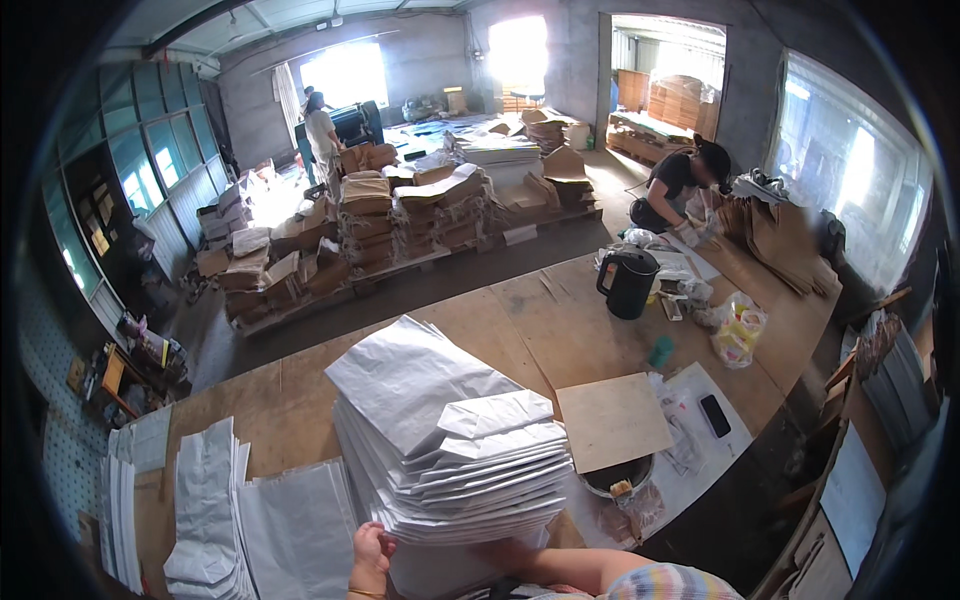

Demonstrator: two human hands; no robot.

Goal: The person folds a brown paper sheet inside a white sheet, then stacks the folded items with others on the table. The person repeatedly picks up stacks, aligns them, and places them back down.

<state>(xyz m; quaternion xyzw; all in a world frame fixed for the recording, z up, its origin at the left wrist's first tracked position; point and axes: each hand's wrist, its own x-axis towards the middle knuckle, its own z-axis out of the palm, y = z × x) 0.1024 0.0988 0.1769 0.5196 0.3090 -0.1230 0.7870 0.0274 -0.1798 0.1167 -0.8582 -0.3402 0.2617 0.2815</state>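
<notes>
A tall stack of folded white paper bags (470, 450) rises from the table in front of me, with folded bottoms layered toward the right. My left hand (372, 550) is at its lower left corner, fingers curled on the edge of the bags. Below the near edge of the stack, my right hand (500, 556) is dark and blurred, so its fingers do not show clearly. The right forearm reaches in from the lower right. A white sheet or bag (440, 573) lies under the stack between my hands.
More white bags (208, 510) lie left. To the right are a board (614, 422) over a round container (630, 475), a phone (715, 415), a black kettle (628, 284) and a plastic bag (738, 330). A co-worker (685, 185) handles brown paper (770, 240); another person (322, 140) stands behind brown stacks (420, 205).
</notes>
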